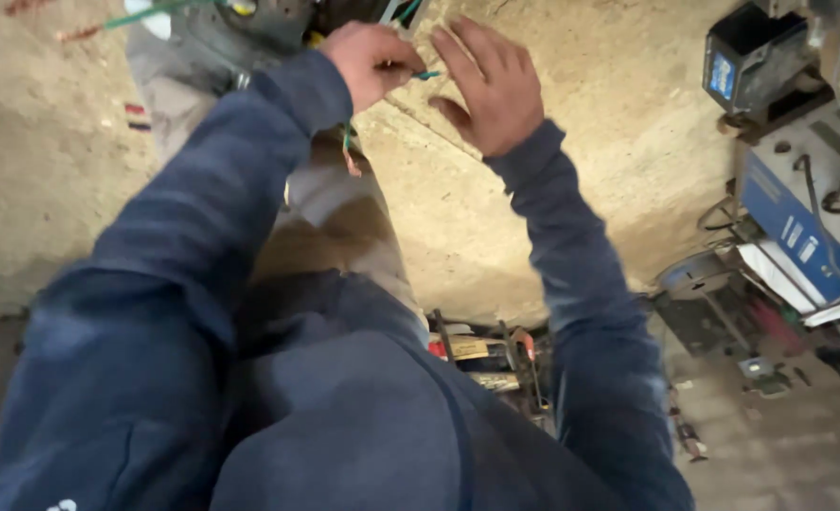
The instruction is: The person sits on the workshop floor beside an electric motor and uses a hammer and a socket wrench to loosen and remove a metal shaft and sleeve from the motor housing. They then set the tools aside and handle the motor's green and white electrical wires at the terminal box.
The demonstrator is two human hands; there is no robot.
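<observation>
A dusty concrete floor [495, 218] fills most of the view, with the person's dark blue sleeves and hooded top [344, 416] spread across the lower half. At the right edge stands a blue and grey machine [798, 208] with cables and a dark box on top. Below the arms a small rack of tools [495, 360] lies on the floor. Near the top, a grey metal part [268, 24] sits just above the hands, with a green wire [145, 14] running out from it to the left. The left hand [368, 61] is closed in a narrow grip on a thin green wire end [426, 74]. The right hand [491, 85] is spread wide open beside it, holding nothing.
</observation>
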